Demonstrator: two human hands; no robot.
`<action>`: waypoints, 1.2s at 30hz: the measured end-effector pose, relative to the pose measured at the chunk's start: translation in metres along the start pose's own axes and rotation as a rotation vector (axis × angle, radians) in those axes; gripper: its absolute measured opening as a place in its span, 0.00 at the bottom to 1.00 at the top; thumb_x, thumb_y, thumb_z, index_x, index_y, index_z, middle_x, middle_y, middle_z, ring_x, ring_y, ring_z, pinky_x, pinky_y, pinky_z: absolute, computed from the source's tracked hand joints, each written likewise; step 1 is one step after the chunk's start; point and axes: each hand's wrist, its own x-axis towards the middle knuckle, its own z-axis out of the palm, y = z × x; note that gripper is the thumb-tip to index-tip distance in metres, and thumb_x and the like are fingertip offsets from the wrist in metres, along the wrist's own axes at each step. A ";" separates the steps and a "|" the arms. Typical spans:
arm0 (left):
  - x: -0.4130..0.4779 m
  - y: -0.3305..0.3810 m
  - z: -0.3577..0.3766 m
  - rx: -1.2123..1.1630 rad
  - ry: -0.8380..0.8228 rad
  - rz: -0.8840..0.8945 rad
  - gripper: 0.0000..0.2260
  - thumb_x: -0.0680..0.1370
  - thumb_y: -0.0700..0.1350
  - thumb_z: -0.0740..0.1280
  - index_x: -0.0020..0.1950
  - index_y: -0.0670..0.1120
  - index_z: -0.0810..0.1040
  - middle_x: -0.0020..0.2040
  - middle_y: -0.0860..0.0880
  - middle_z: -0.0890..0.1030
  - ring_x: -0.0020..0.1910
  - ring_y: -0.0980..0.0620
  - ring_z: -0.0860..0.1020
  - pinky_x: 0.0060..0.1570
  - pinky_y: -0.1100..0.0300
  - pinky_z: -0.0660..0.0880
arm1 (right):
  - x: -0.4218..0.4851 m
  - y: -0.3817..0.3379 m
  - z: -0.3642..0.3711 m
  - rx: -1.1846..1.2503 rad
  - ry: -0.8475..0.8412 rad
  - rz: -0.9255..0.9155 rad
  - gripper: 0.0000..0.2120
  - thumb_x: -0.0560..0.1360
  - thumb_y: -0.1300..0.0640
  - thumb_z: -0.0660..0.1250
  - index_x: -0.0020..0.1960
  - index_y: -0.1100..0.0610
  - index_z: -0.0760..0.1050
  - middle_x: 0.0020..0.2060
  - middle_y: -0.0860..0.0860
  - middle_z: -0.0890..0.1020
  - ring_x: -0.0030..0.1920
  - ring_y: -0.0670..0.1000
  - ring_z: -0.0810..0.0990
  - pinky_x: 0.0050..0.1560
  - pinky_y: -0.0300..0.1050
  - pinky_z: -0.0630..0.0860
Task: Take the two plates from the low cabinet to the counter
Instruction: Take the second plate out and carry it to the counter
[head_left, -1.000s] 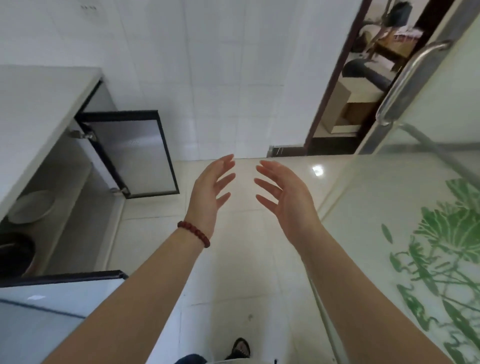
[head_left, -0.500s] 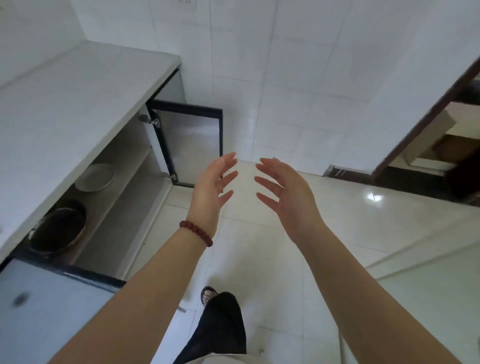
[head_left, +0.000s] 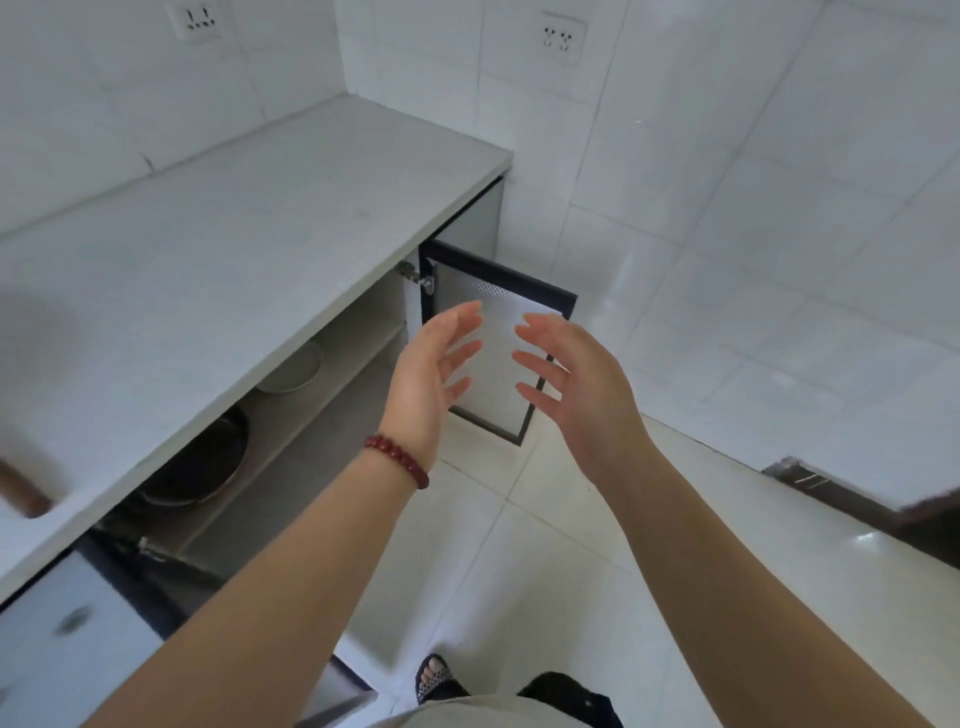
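Pale plate (head_left: 293, 370) on the cabinet shelf: far half hidden under the counter (head_left: 208, 249) edge, so can't tell if it's one plate or a stack. Dark pan (head_left: 202, 470) on the same shelf: upper part also tucked under the counter lip, contents unreadable. Brown object (head_left: 21, 491) at the left edge is motion-blurred and cropped, unidentifiable. Near cabinet door (head_left: 67, 639) is cut off by the left and bottom edges. Sandalled foot (head_left: 434, 678) partly covered by clothing. Dark doorway threshold (head_left: 852, 493) at right is smeared.
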 end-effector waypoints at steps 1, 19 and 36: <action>0.008 0.001 -0.006 0.001 0.023 0.002 0.15 0.71 0.57 0.58 0.53 0.58 0.79 0.59 0.55 0.80 0.58 0.56 0.77 0.62 0.50 0.70 | 0.011 0.000 0.007 -0.002 -0.026 0.011 0.15 0.73 0.47 0.66 0.56 0.52 0.79 0.53 0.47 0.83 0.54 0.48 0.81 0.55 0.49 0.77; 0.182 -0.002 -0.049 -0.106 0.546 0.051 0.16 0.71 0.57 0.59 0.53 0.58 0.81 0.56 0.58 0.82 0.55 0.58 0.79 0.60 0.52 0.70 | 0.250 0.000 0.089 -0.164 -0.604 0.140 0.13 0.72 0.45 0.63 0.51 0.48 0.80 0.53 0.47 0.83 0.53 0.46 0.81 0.52 0.48 0.77; 0.232 -0.047 -0.075 -0.111 0.675 -0.009 0.17 0.72 0.55 0.56 0.57 0.58 0.78 0.58 0.56 0.81 0.58 0.56 0.77 0.62 0.52 0.68 | 0.330 0.051 0.119 -0.234 -0.706 0.279 0.11 0.77 0.49 0.60 0.51 0.50 0.79 0.54 0.48 0.82 0.55 0.48 0.80 0.55 0.49 0.76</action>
